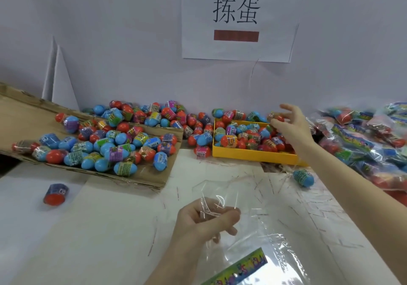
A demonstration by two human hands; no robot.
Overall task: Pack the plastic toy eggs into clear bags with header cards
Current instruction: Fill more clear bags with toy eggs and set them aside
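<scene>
Here, left hand (206, 219) pinches crinkled clear bag (222, 203); right hand (288, 125) grips red, label-wrapped egg (275, 117) over yellow tray (253, 155).

Open tabletop (105, 229) lies across the lower left and centre of the frame, broken only by a lone egg (55, 194) at far left. A cardboard sheet (152, 176) heaped with eggs blocks the middle left. The yellow tray (253, 155) full of eggs closes the middle right, with more loose eggs packed behind it against the wall (132, 42). A pile of filled bags (363, 143) bars the right edge. One blue egg (304, 178) sits just below the tray. A clear bag (253, 229) covers the lower centre.
</scene>
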